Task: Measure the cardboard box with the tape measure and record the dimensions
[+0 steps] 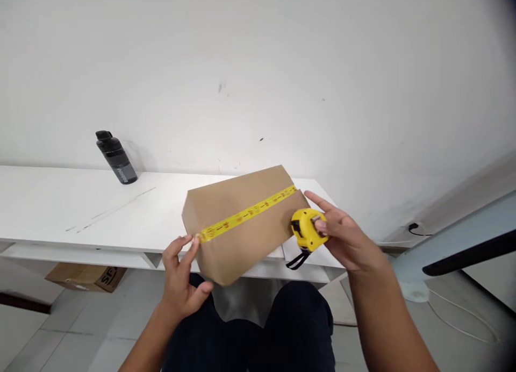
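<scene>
A brown cardboard box (237,192) sits tilted in front of me, overlapping the front edge of the white shelf. Yellow tape with red print (250,213) runs lengthwise across its top face. My left hand (181,275) grips the box's left end, fingertips at the end of the yellow strip and thumb low by the near corner. In my right hand (346,235) is a yellow tape measure (307,229) with a black wrist strap (297,261), my thumb on its side. The right index finger stretches to the box's right end. No blade shows clearly out of the tape measure.
On the white shelf (52,205) a dark bottle (116,157) stands at the left near the wall. Another cardboard box (86,277) lies below the shelf. A pale blue panel with a black strip (463,243) and a cable (463,321) are at the right.
</scene>
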`<act>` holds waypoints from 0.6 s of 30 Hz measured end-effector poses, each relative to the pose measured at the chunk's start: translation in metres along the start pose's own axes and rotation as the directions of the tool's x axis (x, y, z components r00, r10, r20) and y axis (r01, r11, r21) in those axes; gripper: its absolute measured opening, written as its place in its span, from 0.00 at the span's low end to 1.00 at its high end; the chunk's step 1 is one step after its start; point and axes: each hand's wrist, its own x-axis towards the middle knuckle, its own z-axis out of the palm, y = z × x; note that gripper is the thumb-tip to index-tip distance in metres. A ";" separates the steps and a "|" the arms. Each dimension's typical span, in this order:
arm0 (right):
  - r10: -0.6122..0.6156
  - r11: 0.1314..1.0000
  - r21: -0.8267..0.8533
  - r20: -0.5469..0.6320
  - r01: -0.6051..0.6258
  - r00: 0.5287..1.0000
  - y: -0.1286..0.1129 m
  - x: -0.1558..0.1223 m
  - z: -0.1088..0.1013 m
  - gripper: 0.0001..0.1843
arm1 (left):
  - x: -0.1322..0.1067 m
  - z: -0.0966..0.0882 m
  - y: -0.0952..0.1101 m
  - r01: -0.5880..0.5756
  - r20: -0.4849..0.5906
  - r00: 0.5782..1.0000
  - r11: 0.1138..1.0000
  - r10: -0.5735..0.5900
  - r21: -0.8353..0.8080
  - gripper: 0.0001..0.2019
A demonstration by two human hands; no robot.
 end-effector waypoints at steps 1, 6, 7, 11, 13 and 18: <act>-0.002 1.000 -0.004 0.007 0.002 1.000 -0.010 0.003 0.004 0.53 | 0.003 0.003 0.001 -0.040 -0.009 0.999 0.999 0.040 0.025 0.34; 0.026 0.998 -0.064 0.098 -0.020 0.995 -0.034 0.023 0.038 0.57 | 0.005 0.033 0.005 -0.077 0.016 0.997 0.992 0.075 0.096 0.41; 0.020 0.998 -0.058 0.109 -0.014 0.994 -0.033 0.025 0.044 0.58 | 0.002 0.039 0.006 -0.058 0.026 0.998 0.992 0.055 0.114 0.41; -0.077 0.997 -0.012 0.080 0.078 0.994 -0.023 0.022 0.062 0.52 | -0.009 0.048 0.014 0.010 0.028 1.000 0.989 -0.014 0.145 0.35; -0.163 0.986 -0.022 0.030 0.163 0.986 -0.014 0.010 0.067 0.47 | -0.006 0.042 0.021 -0.004 -0.009 1.000 0.995 0.005 0.100 0.32; -0.267 0.955 -0.120 0.057 0.272 0.962 0.008 -0.037 0.083 0.39 | 0.028 0.012 0.041 -0.112 -0.047 0.993 0.989 0.108 -0.096 0.28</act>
